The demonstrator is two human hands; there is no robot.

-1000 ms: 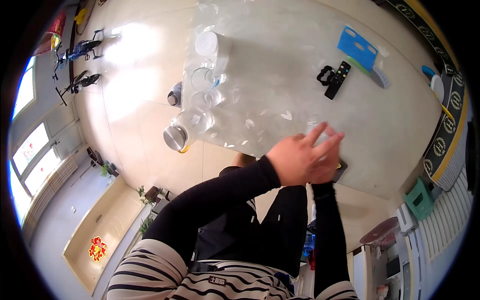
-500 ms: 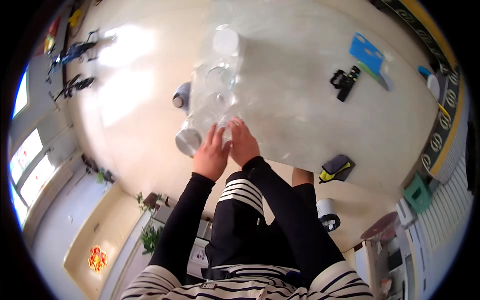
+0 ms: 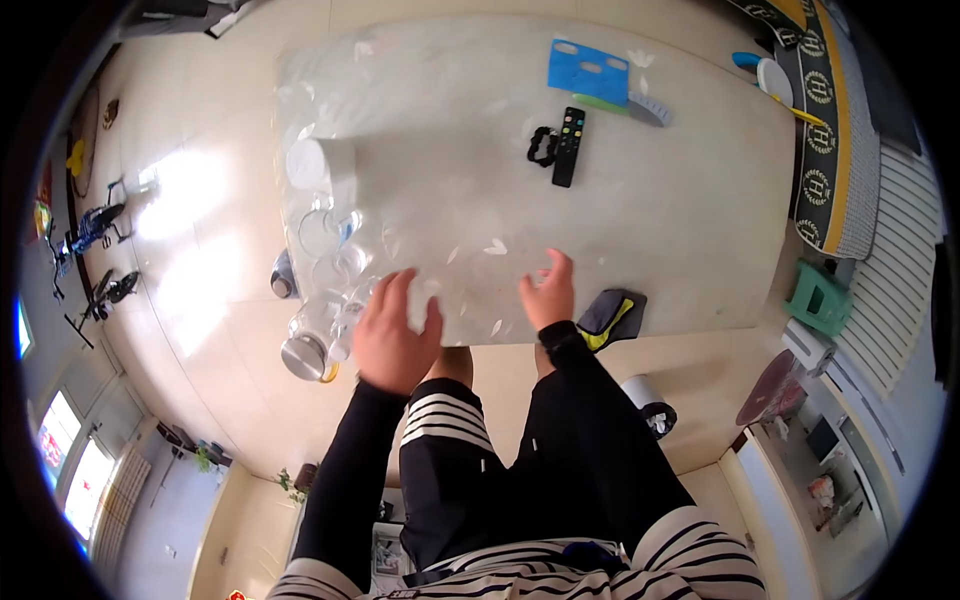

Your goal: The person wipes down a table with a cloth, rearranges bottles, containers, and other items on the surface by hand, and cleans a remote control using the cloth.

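Note:
My left hand (image 3: 393, 335) hovers over the table's near edge, thumb apart from the fingers, holding nothing. Just left of it, clear glasses (image 3: 335, 270) are grouped along the table's left side, with a clear jug topped by a round steel lid (image 3: 303, 357) at the front corner. A white round-topped container (image 3: 308, 163) stands at the far end of this row. My right hand (image 3: 550, 290) is raised above the table (image 3: 440, 180), fingers slightly bent and apart, with nothing in it. Nearest to that hand lies a folded grey and yellow cloth (image 3: 612, 315).
Toward the back of the table lie a black remote (image 3: 568, 147), a black hair tie (image 3: 542, 147) and a blue sheet with holes (image 3: 588, 70). A green stool (image 3: 818, 298) stands at right. On the floor are a bin (image 3: 655, 412) and, beyond the left side, a grey bottle (image 3: 284, 275).
Both hands have come away from the glasses and separated, the right one moving to the right. My view has turned rightward, so the table sits more centrally. The glasses remain on the left side.

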